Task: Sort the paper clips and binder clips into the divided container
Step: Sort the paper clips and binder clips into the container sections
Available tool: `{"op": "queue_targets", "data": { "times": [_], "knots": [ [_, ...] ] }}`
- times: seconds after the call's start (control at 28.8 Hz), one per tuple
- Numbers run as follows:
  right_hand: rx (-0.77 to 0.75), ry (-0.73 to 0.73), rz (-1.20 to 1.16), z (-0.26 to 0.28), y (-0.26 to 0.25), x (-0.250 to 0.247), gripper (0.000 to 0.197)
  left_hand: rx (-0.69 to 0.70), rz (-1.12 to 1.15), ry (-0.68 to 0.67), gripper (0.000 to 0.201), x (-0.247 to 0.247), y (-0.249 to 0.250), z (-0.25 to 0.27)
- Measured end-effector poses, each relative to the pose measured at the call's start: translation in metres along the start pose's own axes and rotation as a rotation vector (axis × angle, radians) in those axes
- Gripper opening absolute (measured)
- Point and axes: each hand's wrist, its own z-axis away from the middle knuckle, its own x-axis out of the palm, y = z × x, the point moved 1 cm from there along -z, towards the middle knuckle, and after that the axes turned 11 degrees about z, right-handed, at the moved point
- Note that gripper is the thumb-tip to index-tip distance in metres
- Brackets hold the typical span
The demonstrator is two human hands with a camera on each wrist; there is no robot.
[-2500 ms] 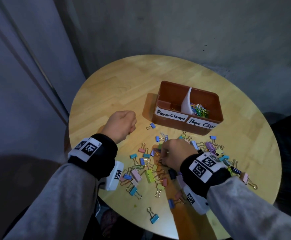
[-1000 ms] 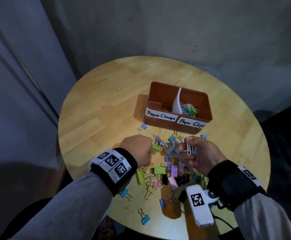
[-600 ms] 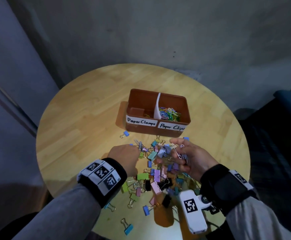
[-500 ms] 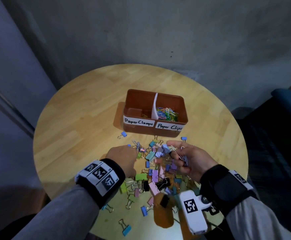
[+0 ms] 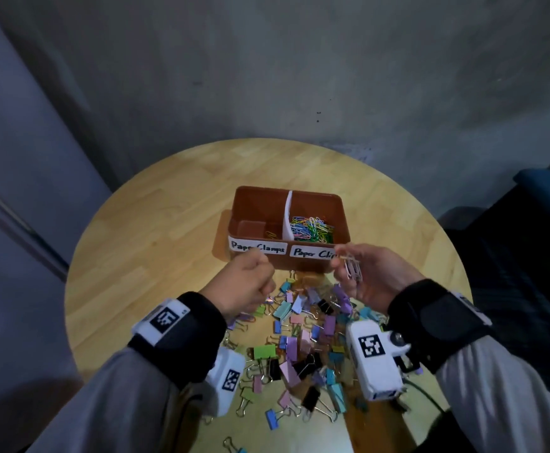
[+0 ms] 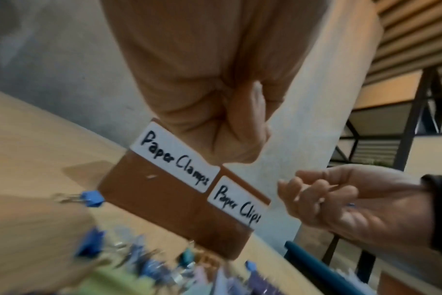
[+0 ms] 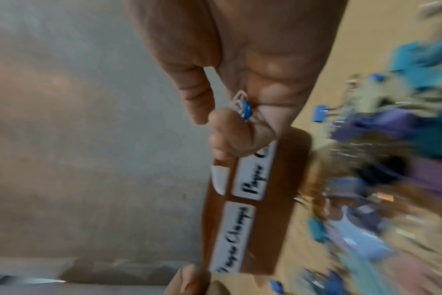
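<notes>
Round wooden worktop [image 5: 156, 243] under a brown box [image 5: 342, 223] split by a white divider [image 5: 287, 220]. Labelled "Paper Clamps" on the left half, "Paper Clips" on the right. Heap of coloured paper clips [image 5: 311, 227] in the right compartment; left compartment nearly bare, with only a small thing or two by the divider, too small to tell.

Right hand [image 5: 375, 276] raised palm-up just in front of the box's right label, grip narrow: thumb and fingers curled round a small bunch of pale wire clips [image 5: 352, 268], with a bit of blue showing against the palm in the right wrist view [image 7: 246, 111]. Held above the worktop, short of the box rim.

Left hand [image 5: 247, 286] balled into a fist in front of the "Paper Clamps" label, fingers tucked tight; cannot tell whether anything sits inside.

Pile of binder clips [image 5: 300, 348] spread on the worktop between and below both wrists: pink, purple, green, blue, black. One blue binder clip [image 6: 91, 198] lying apart, just beside the box's left front corner.
</notes>
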Motion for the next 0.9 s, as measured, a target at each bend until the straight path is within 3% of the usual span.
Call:
{"op": "queue_targets", "data": {
  "times": [0.1,0.24,0.45,0.52,0.63,0.8,0.9],
  "knots": [
    [-0.055,0.065,-0.009,-0.008,-0.034,0.008,0.022,0.039,0.027,-0.008,0.016,0.016,0.027,-0.018],
    [-0.084,0.160,-0.056,-0.028,-0.070,0.018,0.038,0.060,0.073,0.097,0.013,0.038,0.063,-0.056],
    [-0.080,0.187,-0.015,-0.047,-0.073,0.011,0.062,0.004,0.244,0.120,0.023,0.052,0.087,-0.089],
    [-0.088,0.191,-0.026,-0.044,-0.068,0.008,0.059,0.018,0.276,0.119,0.021,0.051,0.087,-0.087],
    [-0.123,0.185,0.029,-0.030,-0.058,0.006,0.041,0.048,0.241,0.069,0.034,0.044,0.084,-0.077],
    [-0.192,0.178,0.296,0.001,-0.029,0.025,0.010,0.101,-0.056,0.124,0.023,0.003,0.066,-0.032],
    [-0.257,0.134,0.492,0.012,-0.002,0.048,0.012,0.074,-0.300,0.180,0.016,-0.033,0.039,-0.002]
  ]
}}
